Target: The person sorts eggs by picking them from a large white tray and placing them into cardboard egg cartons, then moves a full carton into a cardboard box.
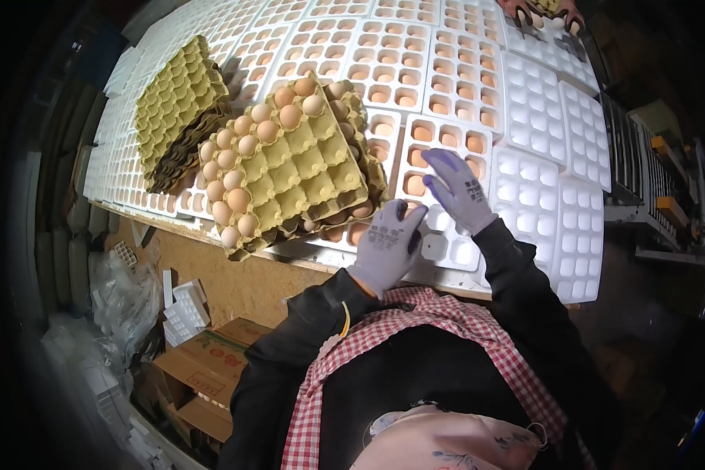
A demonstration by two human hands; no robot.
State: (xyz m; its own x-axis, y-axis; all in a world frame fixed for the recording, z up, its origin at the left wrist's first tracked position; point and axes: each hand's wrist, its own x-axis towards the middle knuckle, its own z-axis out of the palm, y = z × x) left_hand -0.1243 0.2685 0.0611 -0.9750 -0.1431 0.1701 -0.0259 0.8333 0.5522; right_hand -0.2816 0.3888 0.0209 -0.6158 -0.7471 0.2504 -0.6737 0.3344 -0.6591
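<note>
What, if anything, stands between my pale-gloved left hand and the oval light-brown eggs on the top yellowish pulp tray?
Nothing visible does. From your left hand to those eggs, the way passes over empty cups of the pulp tray.

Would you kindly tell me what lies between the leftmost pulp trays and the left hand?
The head view shows other pulp trays, the top one partly filled with eggs, between the leftmost trays and the left hand.

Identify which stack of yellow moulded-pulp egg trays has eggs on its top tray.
The stack nearer the left light-grey-gloved hand: light-brown eggs fill some cups of its top tray, while the tilted stack farther left shows only empty cups.
</note>
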